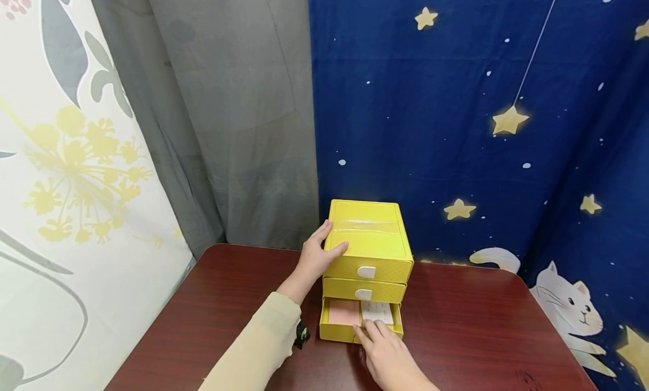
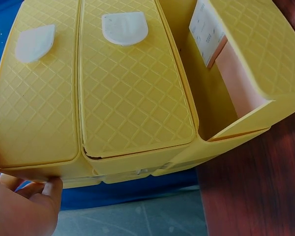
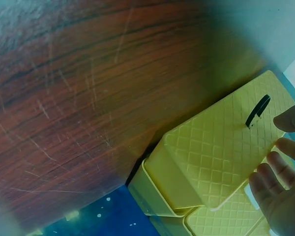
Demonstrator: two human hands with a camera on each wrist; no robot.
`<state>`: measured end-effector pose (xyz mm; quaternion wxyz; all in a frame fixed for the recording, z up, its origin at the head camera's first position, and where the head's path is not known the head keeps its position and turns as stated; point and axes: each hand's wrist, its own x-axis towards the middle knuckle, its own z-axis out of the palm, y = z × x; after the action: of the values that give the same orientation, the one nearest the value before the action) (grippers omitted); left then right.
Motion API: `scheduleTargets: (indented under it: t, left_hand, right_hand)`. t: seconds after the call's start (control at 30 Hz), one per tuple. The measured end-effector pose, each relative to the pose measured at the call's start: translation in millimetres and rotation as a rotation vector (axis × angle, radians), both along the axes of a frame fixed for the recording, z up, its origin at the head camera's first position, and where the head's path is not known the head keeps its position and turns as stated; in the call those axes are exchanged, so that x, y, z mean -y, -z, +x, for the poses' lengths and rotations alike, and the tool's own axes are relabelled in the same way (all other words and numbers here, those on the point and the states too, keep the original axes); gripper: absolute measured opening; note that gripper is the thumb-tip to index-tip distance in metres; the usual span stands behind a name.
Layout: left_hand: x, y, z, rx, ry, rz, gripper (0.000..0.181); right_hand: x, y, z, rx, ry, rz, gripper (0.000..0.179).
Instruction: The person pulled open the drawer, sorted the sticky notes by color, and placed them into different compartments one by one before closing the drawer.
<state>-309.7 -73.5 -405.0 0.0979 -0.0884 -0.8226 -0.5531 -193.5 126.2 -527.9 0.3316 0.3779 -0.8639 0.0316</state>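
A yellow three-drawer organizer point(image 1: 367, 239) stands on the table, with clear tape across its top. My left hand point(image 1: 311, 258) rests on its upper left edge, thumb over the top and fingers along the side. The bottom drawer point(image 1: 337, 330) is pulled out. Inside lie a pink paper pad point(image 1: 344, 312) and a white printed one point(image 1: 376, 312). At that drawer's front is my right hand point(image 1: 389, 354), its fingers extended at the upper rim. In the right wrist view a black strap handle point(image 3: 258, 112) on the drawer front stands close to the thumb; the strap is not gripped.
The two upper drawers are closed, each with a white tab handle, upper point(image 1: 366, 272) and middle point(image 1: 363, 294). A dark red wooden table point(image 1: 466, 323) carries the organizer. Behind hang a grey curtain point(image 1: 243, 126) and a blue starry curtain point(image 1: 385, 126).
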Motion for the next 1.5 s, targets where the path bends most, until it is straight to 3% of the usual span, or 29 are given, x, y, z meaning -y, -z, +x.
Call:
scheduleTargets:
  t: [0.17, 0.53, 0.77, 1.0, 1.5]
  left_hand:
    - [0.4, -0.3, -0.2, -0.003, 0.004, 0.001, 0.079]
    - [0.5, -1.3, -0.3, 0.000, -0.002, 0.000, 0.078]
    - [0.2, -1.2, -0.9, -0.003, -0.008, -0.003, 0.077]
    - [0.7, -1.7, 0.0, -0.006, -0.011, -0.006, 0.078]
    - [-0.6, 0.7, -0.6, -0.016, -0.004, -0.015, 0.078]
  right_hand:
    - [0, 1.3, -2.9, 0.007, 0.022, 0.000, 0.041]
    - [4, 1.6, -7.2, 0.035, 0.111, -0.009, 0.052]
    - [4, 1.4, -7.7, 0.060, 0.091, -0.011, 0.056]
    - [3, 6.4, -10.2, 0.026, 0.021, -0.024, 0.056]
    - [7, 7.0, -12.9, 0.043, 0.072, -0.006, 0.057]
